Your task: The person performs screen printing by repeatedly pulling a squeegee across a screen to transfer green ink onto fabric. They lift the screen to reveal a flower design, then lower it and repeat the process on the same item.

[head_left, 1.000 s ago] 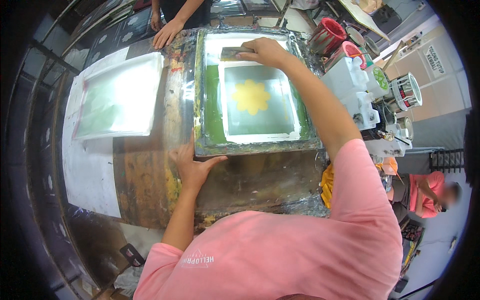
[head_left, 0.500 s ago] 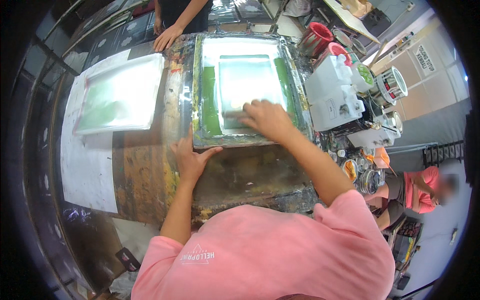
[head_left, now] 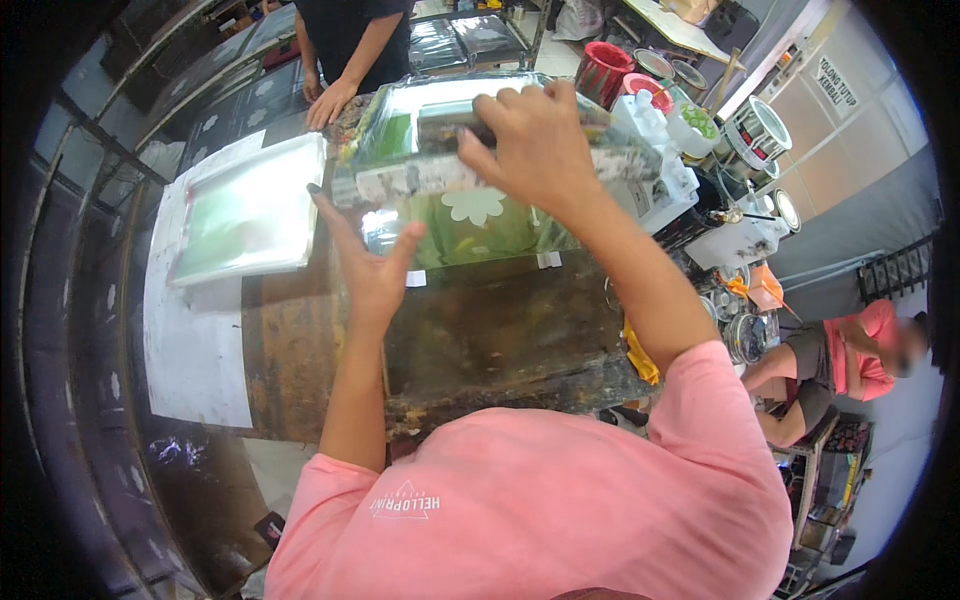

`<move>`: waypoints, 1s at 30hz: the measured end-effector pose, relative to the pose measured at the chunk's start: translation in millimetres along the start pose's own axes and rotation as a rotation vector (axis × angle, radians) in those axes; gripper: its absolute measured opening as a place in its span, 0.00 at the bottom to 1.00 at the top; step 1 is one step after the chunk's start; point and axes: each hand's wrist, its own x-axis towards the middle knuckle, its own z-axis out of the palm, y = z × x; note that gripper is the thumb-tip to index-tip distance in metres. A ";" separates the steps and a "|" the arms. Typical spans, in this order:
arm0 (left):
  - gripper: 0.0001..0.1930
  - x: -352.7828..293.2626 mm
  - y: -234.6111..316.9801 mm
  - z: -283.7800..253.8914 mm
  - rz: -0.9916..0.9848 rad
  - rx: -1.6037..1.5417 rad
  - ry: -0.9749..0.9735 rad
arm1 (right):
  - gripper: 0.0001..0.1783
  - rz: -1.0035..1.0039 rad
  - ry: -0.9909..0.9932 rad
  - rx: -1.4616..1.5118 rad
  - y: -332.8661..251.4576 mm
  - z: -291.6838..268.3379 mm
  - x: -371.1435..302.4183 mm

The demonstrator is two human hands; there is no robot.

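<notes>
A screen-printing frame [head_left: 420, 180] is tilted up, its near edge raised off the table. My right hand [head_left: 540, 140] is over the screen, closed on a squeegee [head_left: 450, 130], which the fingers partly cover. By the frame's near left corner is my left hand [head_left: 368, 270], thumb and forefinger spread wide; whether the fingertips bear on the frame I cannot tell. Below the raised edge lies a shiny green-looking sheet [head_left: 430, 240] with a pale flower shape [head_left: 472, 207] on it. Small white tabs [head_left: 549, 260] sit along its near edge.
A second pale frame [head_left: 250, 215] lies on white paper [head_left: 195, 360] at left. Ink cans [head_left: 603, 72] and white jugs [head_left: 645, 125] crowd the right side. A co-worker's hand [head_left: 330, 103] rests at the far edge. Another person [head_left: 845, 355] sits at right.
The frame's near edge has risen from the table, uncovering the flower-marked sheet. My right hand and the squeegee have moved farther away and up. My left hand has shifted slightly up.
</notes>
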 end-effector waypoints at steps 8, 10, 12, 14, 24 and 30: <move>0.59 -72.4 -37.9 -21.1 -0.267 1.227 -0.766 | 0.27 0.093 -0.041 0.076 23.8 -15.5 74.0; 0.58 -77.8 -48.9 -19.8 -0.298 1.134 -0.743 | 0.28 0.095 -0.079 0.114 25.1 -25.5 81.9; 0.56 -77.2 -48.3 -14.9 -0.297 1.043 -0.715 | 0.28 0.099 -0.080 0.098 29.4 -24.2 85.4; 0.53 -64.1 -37.9 -5.2 -0.262 0.963 -0.676 | 0.28 0.104 -0.078 0.095 30.5 -21.9 88.5; 0.30 32.7 -13.1 12.6 0.024 0.632 -0.205 | 0.27 0.110 -0.058 0.044 33.7 -19.9 98.2; 0.24 55.4 -33.8 -70.3 -0.006 0.706 -0.021 | 0.30 0.148 -0.123 0.048 31.4 -20.0 92.5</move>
